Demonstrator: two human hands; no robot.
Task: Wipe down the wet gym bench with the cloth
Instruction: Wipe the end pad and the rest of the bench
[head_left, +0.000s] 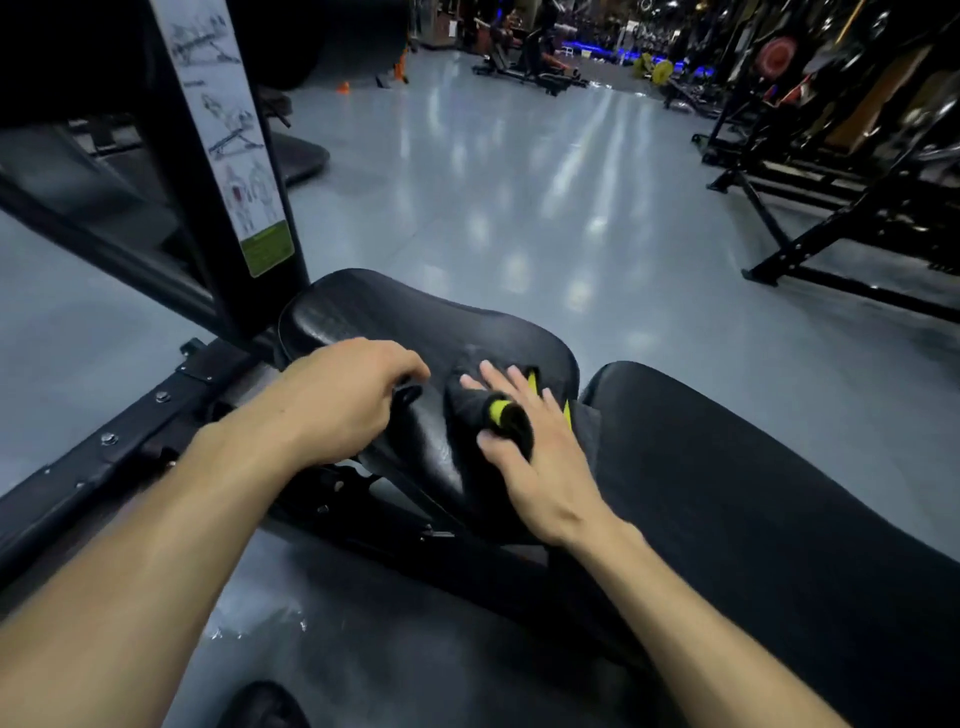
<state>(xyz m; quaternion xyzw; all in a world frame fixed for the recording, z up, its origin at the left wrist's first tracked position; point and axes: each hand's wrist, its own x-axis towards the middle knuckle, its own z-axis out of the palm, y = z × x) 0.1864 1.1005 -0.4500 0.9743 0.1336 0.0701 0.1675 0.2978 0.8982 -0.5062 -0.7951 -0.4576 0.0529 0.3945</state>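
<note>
1. Bench seat pad, black, beside the longer back pad; I judge it is the surface being wiped.
2. Upright post with exercise-diagram sticker; its writing is too blurred to read.
3. My left hand, fingers curled over the seat's near edge, likely bracing.
4. My right hand, fingers spread flat, pressing down.
5. Cloth, black with yellow stripes, bunched on the seat under my right hand.

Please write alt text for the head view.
A right hand presses a black and yellow cloth onto a black gym bench seat, while the left hand curls over the seat's near edge. Grey floor and racks lie beyond.
</note>
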